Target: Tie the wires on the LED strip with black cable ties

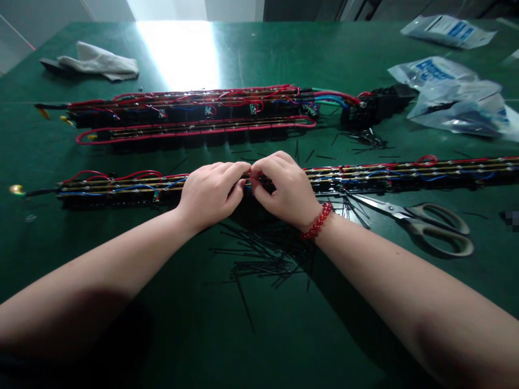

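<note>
Green bench (121,335): work surface, dim at the near edge, with a bright glare patch at the far middle.

Near wired strip assembly (405,174): long black strip carrying red, blue and yellow wires, lying left to right across the middle of the bench. Both hands meet at its centre.

Left hand (211,192): knuckles up, fingers curled down onto the near strip, thumb tip touching the right hand's fingertips. Pinched shut on the wiring; what exactly lies between the fingers is hidden.

Right hand (284,186): likewise curled and closed on the same strip, just beside the left hand. A red bead bracelet (317,221) sits on its wrist.

Black cable ties (263,254): loose heap on the bench directly below the hands; more scattered ones (367,139) lie between the two assemblies.

Scissors (421,219): lying flat right of the right wrist, blades pointing towards the strip, grey handles to the right.

Far wired strip assembly (194,116): two parallel strips with red wire loops, beyond the hands, ending at the right in a black connector block (377,105).

Clear plastic bags (458,97): far right, one more (448,29) at the far edge.

White cloth (101,60): far left corner.
</note>
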Motion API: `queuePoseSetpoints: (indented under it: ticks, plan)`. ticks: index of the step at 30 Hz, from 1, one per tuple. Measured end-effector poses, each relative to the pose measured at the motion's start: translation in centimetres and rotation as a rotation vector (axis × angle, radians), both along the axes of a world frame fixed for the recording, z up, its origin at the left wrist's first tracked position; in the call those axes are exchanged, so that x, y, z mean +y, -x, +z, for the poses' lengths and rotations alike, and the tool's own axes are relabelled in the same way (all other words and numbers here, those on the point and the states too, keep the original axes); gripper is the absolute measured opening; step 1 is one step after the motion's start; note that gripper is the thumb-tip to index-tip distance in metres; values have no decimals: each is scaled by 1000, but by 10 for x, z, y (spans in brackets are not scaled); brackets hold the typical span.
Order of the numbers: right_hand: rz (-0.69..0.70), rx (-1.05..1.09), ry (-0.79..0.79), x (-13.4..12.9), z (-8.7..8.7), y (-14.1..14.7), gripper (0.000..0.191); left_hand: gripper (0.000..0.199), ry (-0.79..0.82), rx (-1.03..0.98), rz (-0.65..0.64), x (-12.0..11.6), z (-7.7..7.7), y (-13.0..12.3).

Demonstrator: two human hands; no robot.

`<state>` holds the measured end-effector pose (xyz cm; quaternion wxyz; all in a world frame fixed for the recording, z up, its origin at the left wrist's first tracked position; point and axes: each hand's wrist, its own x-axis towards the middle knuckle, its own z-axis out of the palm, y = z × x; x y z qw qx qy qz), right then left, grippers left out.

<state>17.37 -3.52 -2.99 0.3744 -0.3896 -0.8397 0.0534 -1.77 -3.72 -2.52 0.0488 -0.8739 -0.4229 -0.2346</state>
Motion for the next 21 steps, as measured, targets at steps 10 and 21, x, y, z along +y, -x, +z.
queuePoseSetpoints:
  ticks: [10, 21]
  plan:
    - [-4, 4, 7, 1, 0, 0, 11, 29, 3, -21, -10, 1, -1, 1]
    - [-15, 2, -41, 2, -3, 0, 8, 28, 0, -54, -9, 0, -1, 0]
